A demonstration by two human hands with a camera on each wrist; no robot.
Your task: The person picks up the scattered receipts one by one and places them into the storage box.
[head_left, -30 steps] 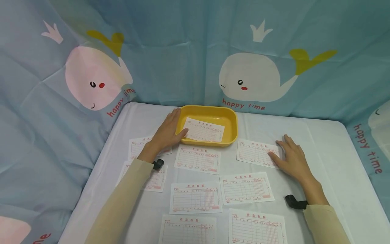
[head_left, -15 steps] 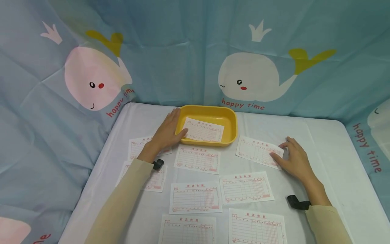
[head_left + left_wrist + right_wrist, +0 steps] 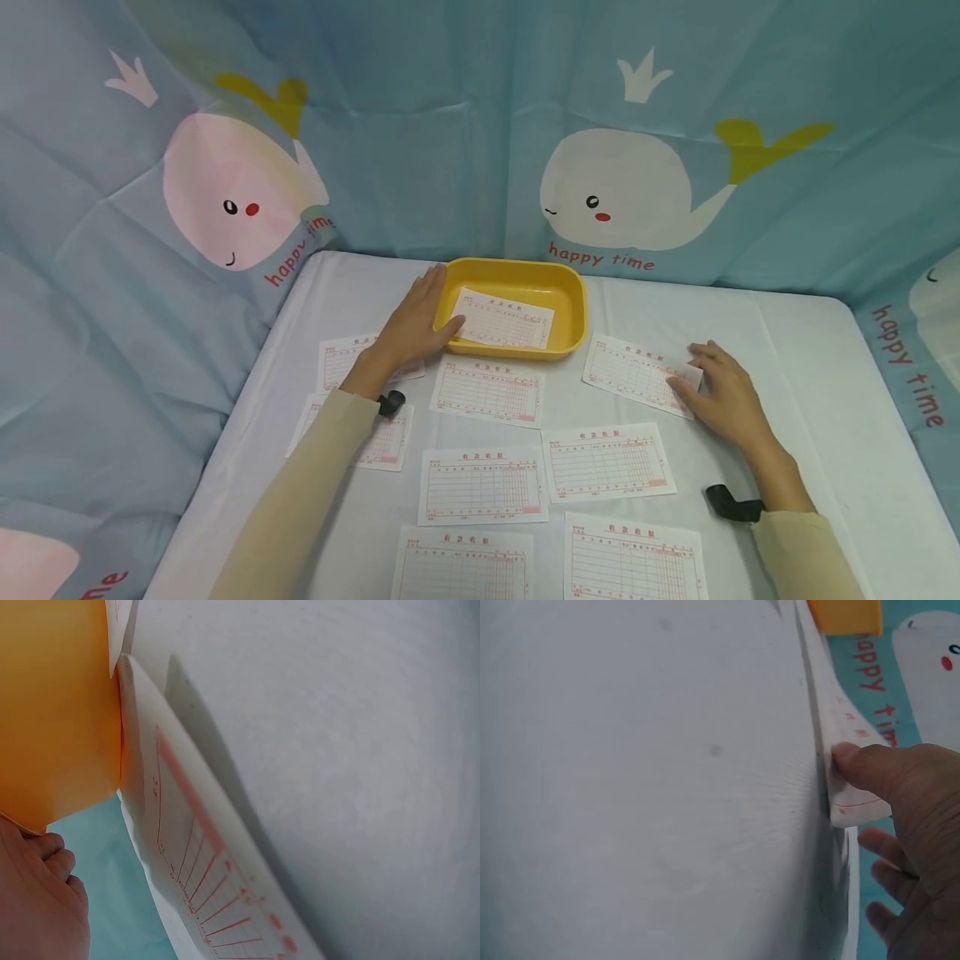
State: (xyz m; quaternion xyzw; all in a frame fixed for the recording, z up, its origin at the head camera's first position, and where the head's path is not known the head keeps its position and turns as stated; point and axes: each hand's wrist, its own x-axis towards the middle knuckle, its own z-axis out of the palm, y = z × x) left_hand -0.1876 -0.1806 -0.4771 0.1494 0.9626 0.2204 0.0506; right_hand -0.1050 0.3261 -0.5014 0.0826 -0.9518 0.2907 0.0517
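A yellow tray [image 3: 566, 350] stands at the back of the table with one red-printed receipt slip [image 3: 506, 321] in it. My left hand [image 3: 411, 325] rests against the tray's left side, fingers straight along the wall and thumb over the rim. In the left wrist view its fingers [image 3: 60, 862] show beside the tray's wall [image 3: 60, 712]. To the right of the tray, my right hand [image 3: 723, 392] pinches the right end of another receipt slip [image 3: 633, 371]. The right wrist view shows the thumb [image 3: 862, 765] on this slip [image 3: 840, 712], which is bent up off the table.
More receipt slips lie about the white table, including one in front of the tray [image 3: 486, 392], two near the middle [image 3: 607, 462], and two at the front edge [image 3: 633, 558]. Others lie partly under the left arm [image 3: 300, 500]. A blue whale-print curtain [image 3: 420, 167] hangs behind.
My right hand has gone from lying over the slip's right end to pinching it, and that end has lifted and turned slightly. The left hand and the tray have stayed put.
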